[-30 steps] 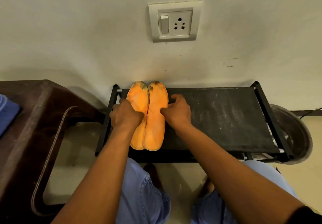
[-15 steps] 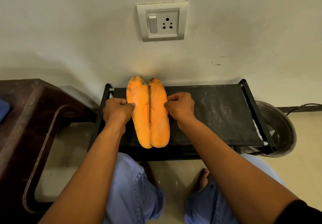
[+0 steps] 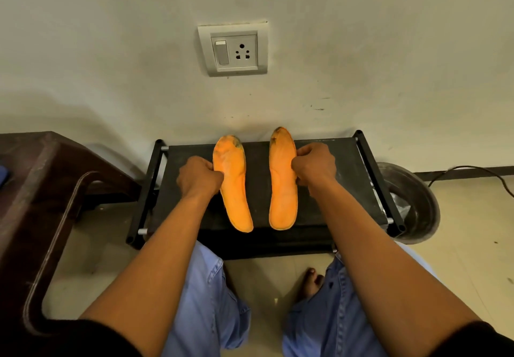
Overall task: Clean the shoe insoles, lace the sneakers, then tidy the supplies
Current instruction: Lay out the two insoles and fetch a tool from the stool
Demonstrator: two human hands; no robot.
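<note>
Both arms outstretched — left hand (image 3: 199, 177), right hand (image 3: 315, 165) pinching.

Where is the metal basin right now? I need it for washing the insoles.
In the head view the metal basin sits on the floor at the right, against the right end of the black rack, below the wall.

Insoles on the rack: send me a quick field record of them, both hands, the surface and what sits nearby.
left insole: orange, dark marks at toe, gripped by left hand
right insole: orange, dark marks at toe, gripped by right hand
spacing: apart, gap between them
surface: black rack against wall
nearby: metal basin at right, brown chair at left, wall socket above
</note>
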